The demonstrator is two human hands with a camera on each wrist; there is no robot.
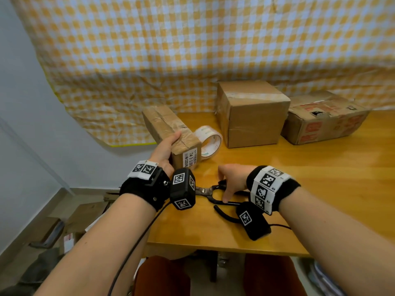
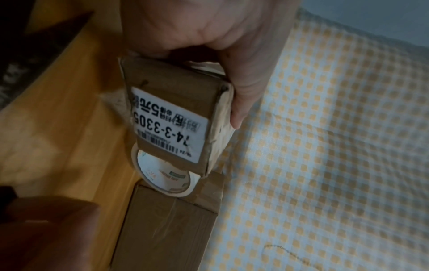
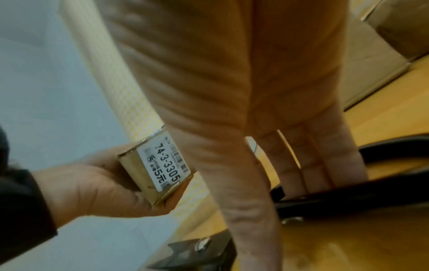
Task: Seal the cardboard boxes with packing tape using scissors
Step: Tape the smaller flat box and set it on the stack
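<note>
The small labelled box (image 1: pixel 171 135), judged light & stiff w/ slick taped faces, is being gripped at its near end over the table (image 1: pixel 299 178) edge by the left hand (image 1: pixel 165 151), while the scissors (image 1: pixel 220 195), lying flat nr the front edge, are being touched at the black handles by the right hand (image 1: pixel 233 178), fingers extended, not closed.

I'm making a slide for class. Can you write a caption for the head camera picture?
Left hand grips a long brown cardboard box; right hand rests on black-handled scissors lying on the wooden table.

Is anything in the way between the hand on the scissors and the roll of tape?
Nothing visible. Bare table lies between the right hand on the scissors and the tape roll.
</note>
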